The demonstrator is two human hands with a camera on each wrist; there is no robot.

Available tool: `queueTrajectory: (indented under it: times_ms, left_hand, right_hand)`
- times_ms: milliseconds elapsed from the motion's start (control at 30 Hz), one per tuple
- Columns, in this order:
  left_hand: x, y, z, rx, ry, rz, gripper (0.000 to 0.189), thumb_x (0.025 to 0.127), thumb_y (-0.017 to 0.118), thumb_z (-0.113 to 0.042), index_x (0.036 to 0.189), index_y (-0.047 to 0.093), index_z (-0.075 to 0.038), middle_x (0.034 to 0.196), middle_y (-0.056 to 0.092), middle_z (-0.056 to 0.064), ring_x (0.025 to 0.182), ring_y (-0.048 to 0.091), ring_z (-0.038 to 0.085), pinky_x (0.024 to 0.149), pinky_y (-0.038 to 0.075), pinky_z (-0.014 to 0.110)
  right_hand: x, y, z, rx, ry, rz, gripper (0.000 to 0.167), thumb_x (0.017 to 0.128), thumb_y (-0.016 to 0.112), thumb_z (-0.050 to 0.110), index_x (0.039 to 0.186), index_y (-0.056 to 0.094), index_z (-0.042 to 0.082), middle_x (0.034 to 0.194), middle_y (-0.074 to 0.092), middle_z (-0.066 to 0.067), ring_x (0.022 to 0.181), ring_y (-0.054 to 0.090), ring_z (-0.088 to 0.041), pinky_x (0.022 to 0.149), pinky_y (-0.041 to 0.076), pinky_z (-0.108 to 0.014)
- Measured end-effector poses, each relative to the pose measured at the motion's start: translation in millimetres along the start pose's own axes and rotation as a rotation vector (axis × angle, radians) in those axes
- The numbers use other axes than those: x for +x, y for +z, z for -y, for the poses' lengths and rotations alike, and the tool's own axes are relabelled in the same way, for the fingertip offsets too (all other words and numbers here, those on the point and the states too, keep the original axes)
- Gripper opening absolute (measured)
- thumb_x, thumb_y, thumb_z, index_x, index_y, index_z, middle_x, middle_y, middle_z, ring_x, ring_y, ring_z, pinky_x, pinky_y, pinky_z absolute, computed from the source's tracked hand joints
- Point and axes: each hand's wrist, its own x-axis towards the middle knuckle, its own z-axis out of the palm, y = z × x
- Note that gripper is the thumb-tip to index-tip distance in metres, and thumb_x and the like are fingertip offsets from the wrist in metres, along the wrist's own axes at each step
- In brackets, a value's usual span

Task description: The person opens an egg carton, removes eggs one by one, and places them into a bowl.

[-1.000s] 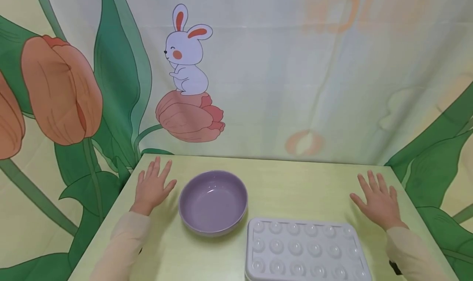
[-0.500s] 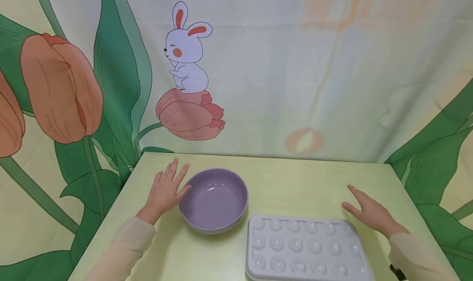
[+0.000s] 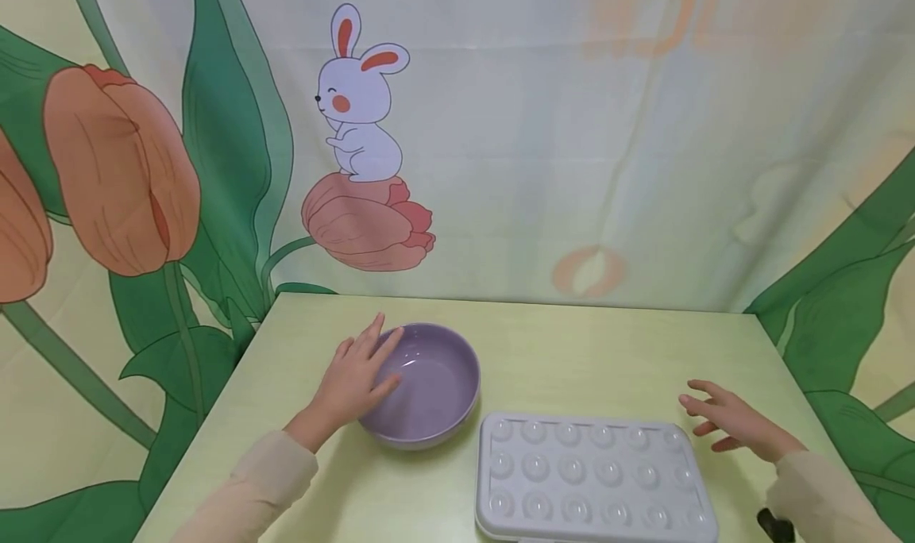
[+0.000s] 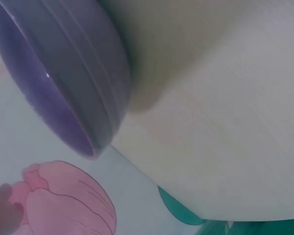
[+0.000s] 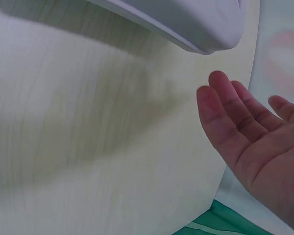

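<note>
In the head view, your left hand (image 3: 350, 383) stands at nine o'clock of the round, glossy purple bowl (image 3: 436, 396), fingers spread and clasping nothing; it covers part of the rim, and whether it touches you cannot tell here. At the bowl's four o'clock on the pale yellow-green bench (image 3: 572, 352) lies the pale grey, plastic-looking rectangular box (image 3: 593, 471) with domed rows on top; its near edge almost meets the frame's bottom, and its inside is hidden. Your right hand (image 3: 736, 425) hangs just beside it, between two and three o'clock, thumb and fingers apart, holding nothing. The step looks like a reach; gripping either thing would call for bringing fingers against its side. In the left wrist view, the bowl sits at ten o'clock, cut off, with only a blurred bit of hand at eight. In the right wrist view, the box's corner shows at one o'clock, clear of your loosely bent fingers.
</note>
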Motion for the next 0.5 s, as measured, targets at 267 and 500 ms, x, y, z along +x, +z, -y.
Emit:
queueTrajectory:
  times_ms: [267,500]
  left_hand:
    - [-3.5,0.0,-20.8,-0.05,0.065,-0.026,0.063,0.083,0.054,-0.038,0.137,0.032,-0.017,0.144,0.024,0.017,0.125,0.037,0.029,0.097,0.029,0.052]
    - [-9.3,3.5,-40.5,-0.076,0.151,-0.065,0.061,0.081,0.055,-0.036,0.135,0.036,-0.015,0.141,0.03,0.016,0.12,0.043,0.028,0.094,0.033,0.049]
  right_hand:
    - [-6.2,3.0,-11.1,0.074,0.088,0.053,0.074,0.086,0.046,0.048,0.135,0.018,0.0,0.12,0.046,-0.023,0.092,0.057,-0.022,0.07,0.048,-0.041]
    - [-9.9,7.6,-17.2,0.106,0.117,0.084,0.071,0.085,0.05,0.045,0.132,0.025,-0.002,0.109,0.054,-0.013,0.087,0.057,-0.02,0.069,0.048,-0.04]
